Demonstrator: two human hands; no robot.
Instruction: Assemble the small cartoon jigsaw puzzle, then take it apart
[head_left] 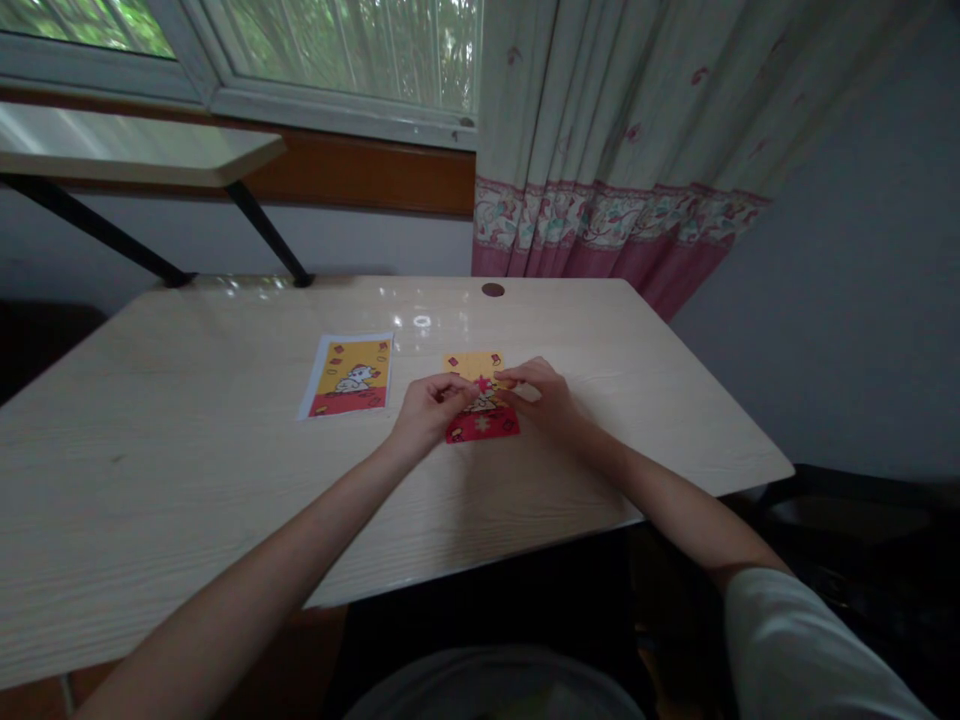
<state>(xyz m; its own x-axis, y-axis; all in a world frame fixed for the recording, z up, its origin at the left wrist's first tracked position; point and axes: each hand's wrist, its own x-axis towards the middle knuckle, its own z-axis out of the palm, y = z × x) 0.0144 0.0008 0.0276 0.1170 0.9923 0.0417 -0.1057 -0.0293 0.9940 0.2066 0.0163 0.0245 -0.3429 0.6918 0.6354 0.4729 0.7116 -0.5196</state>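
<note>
A small jigsaw puzzle (459, 433) in yellow and red, with a cartoon animal on it, lies on the table before me. In its red lower part is a gap shaped like a puzzle piece, through which the pale tabletop shows. My left hand (429, 408) pinches a red puzzle piece (481, 384) by its left side, over the middle of the puzzle. From the right, my right hand (546, 395) reaches over the puzzle's edge, thumb and forefinger apart and close to the piece. Whether they touch it I cannot tell. The hands and piece hide part of the picture.
A printed picture sheet (352, 377) with a similar design lies left of the puzzle. The wood-grain table (225, 470) has a round dark cap (493, 290) near its back edge. A raised shelf (142, 150) stands at the back left. Curtains (585, 220) hang behind the table.
</note>
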